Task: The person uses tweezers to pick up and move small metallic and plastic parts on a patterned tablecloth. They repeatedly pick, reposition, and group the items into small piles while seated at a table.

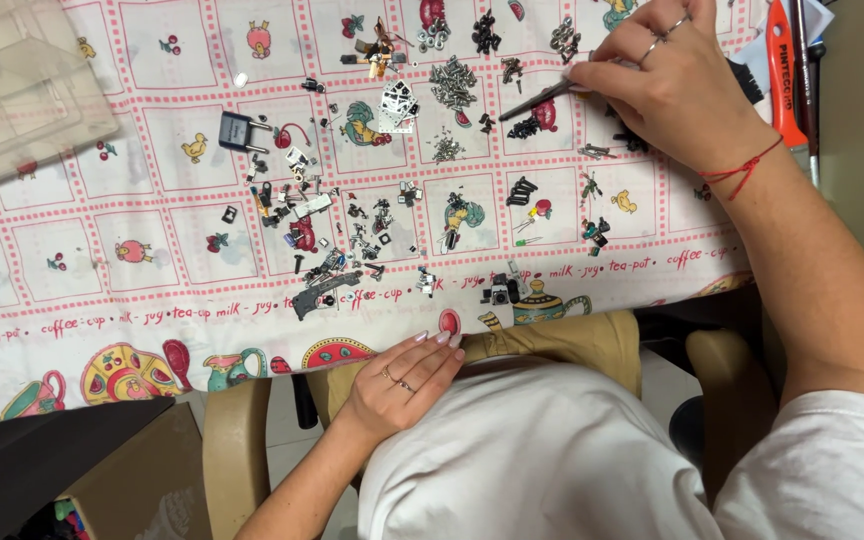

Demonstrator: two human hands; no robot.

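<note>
Pink-checked white tablecloth (152, 290) w/ fruit/animal prints; orange-handled tool (780, 70).

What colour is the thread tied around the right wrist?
Red: a thin thread bracelet on the wrist of the right hand, clear in the head view.

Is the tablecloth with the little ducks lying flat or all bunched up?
Spread flat. The patterned tablecloth lies smooth, its picture squares unwrinkled, and its edge hangs down by the left hand.

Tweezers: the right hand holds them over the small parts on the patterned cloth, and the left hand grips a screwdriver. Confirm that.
Not quite. In the head view the left hand holds nothing; it rests at the table edge. The right hand does hold the tweezers over the small parts on the patterned cloth.
</note>
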